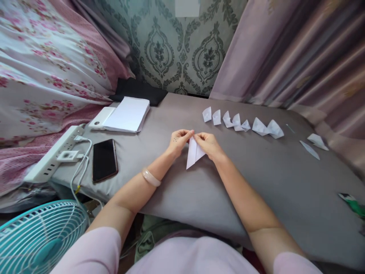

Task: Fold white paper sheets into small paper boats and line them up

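Note:
A folded sheet of white paper is held up over the grey-covered table, its point hanging down toward me. My left hand pinches its top corner between thumb and forefinger. Close beside it, my right hand grips the paper's upper right edge, thumb on top. Both hands nearly meet at the top of the fold. Several small folded white paper shapes stand in a row behind and to the right. The undersides of the fingers are partly hidden.
A stack of white paper lies at the back left on a white box. Nearer are a black phone, a power strip with cables and a turquoise fan. Paper pieces and a green object lie right.

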`<state>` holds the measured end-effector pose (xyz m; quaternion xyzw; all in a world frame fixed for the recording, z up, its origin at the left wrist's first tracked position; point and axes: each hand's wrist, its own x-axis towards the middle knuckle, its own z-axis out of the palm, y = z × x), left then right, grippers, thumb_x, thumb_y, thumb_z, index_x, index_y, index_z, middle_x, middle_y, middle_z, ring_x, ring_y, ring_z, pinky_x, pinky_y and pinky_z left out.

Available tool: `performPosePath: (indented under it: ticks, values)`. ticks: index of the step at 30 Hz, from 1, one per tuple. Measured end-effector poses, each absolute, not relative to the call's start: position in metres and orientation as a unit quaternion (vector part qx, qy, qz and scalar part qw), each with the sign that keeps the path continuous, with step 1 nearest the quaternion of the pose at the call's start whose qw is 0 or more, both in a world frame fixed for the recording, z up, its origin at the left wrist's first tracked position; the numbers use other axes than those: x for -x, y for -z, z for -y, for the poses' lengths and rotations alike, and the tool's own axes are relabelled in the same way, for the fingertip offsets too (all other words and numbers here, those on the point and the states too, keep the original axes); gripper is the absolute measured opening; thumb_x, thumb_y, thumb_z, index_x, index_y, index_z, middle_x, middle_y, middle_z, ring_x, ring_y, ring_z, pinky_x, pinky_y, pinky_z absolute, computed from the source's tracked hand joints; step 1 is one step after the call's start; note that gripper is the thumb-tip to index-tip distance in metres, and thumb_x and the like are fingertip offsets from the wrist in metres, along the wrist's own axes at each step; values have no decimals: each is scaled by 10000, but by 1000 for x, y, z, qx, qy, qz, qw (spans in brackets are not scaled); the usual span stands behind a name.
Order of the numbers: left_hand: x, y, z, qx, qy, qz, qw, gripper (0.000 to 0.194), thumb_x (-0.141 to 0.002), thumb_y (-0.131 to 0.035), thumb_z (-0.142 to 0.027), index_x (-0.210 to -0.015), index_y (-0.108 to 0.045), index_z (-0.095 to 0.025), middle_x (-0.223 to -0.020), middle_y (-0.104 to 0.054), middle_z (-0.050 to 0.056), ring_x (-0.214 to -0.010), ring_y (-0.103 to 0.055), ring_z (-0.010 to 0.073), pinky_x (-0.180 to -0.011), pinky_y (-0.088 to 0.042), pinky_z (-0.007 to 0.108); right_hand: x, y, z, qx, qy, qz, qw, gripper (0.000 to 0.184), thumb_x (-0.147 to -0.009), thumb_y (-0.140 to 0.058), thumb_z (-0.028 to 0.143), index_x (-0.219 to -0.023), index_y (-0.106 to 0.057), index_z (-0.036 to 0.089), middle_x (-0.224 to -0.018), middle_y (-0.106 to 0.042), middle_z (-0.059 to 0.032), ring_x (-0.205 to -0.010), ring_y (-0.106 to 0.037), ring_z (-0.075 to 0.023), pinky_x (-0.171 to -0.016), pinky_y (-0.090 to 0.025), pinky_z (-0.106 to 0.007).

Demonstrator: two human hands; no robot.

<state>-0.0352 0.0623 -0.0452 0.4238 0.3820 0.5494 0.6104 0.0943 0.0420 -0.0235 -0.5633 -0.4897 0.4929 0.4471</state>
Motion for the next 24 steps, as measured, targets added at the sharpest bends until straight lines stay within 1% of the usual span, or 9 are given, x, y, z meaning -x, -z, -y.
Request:
performPosePath:
  ticks: [4, 8, 11, 13, 16, 18, 21, 24]
  values:
    - [36, 52, -65, -408, -501, -387, 658, 316, -626, -828, -367, -658, -658, -102, -581, -609, 16, -529, -543, 95, -557, -429, 234, -100, 35, -46, 575, -487, 501, 425, 219, -698, -715, 381, -672, -648, 175, -650, -672, -17, -573, -577, -139, -556, -434, -260]
    - [38, 52, -68, -384, -462, -393, 696, 253, -687, -804, -291, -672, -666, -79, -590, -610, 34, -540, -558, 95, -582, -459, 231, -105, 38, -48, 570, -483, 507, 430, 178, -687, -705, 321, -623, -634, 171, -597, -645, -1, -547, -549, -127, -543, -418, -249]
    - [38, 47, -73, -376, -452, -393, 707, 213, -737, -771, -252, -684, -663, -77, -609, -608, 43, -555, -566, 96, -597, -476, 232, -108, 40, -51, 568, -478, 502, 444, 145, -696, -676, 296, -637, -632, 171, -601, -642, 4, -555, -546, -124, -546, -416, -244]
    - [36, 42, -76, -370, -454, -398, 706, 231, -800, -719, -292, -720, -670, -81, -641, -617, 55, -569, -572, 97, -610, -488, 238, -110, 43, -54, 569, -471, 492, 460, 133, -710, -650, 298, -667, -631, 173, -627, -649, 3, -571, -551, -125, -561, -421, -246]
    - [30, 36, -80, -336, -459, -430, 701, 342, -870, -625, -404, -756, -680, -86, -663, -620, 66, -565, -560, 92, -606, -490, 238, -114, 46, -59, 573, -459, 479, 481, 153, -718, -627, 325, -686, -619, 176, -643, -650, 2, -582, -554, -128, -584, -429, -256]
    - [24, 37, -81, -323, -463, -448, 693, 362, -841, -653, -443, -754, -675, -93, -666, -619, 62, -559, -552, 88, -589, -476, 230, -116, 48, -63, 574, -454, 474, 490, 178, -710, -627, 354, -685, -610, 178, -639, -647, 0, -583, -554, -134, -590, -432, -265]
    - [13, 44, -82, -345, -467, -444, 682, 346, -708, -783, -426, -732, -660, -104, -640, -606, 36, -538, -536, 80, -561, -442, 221, -119, 52, -66, 573, -454, 475, 490, 226, -682, -648, 403, -678, -609, 181, -626, -642, -2, -582, -552, -142, -590, -431, -274]
    - [5, 54, -82, -377, -480, -446, 655, 360, -586, -850, -395, -688, -656, -109, -566, -576, 6, -501, -503, 78, -518, -392, 219, -121, 56, -66, 564, -466, 485, 480, 284, -656, -672, 459, -664, -618, 179, -624, -643, -8, -588, -557, -148, -590, -428, -278]
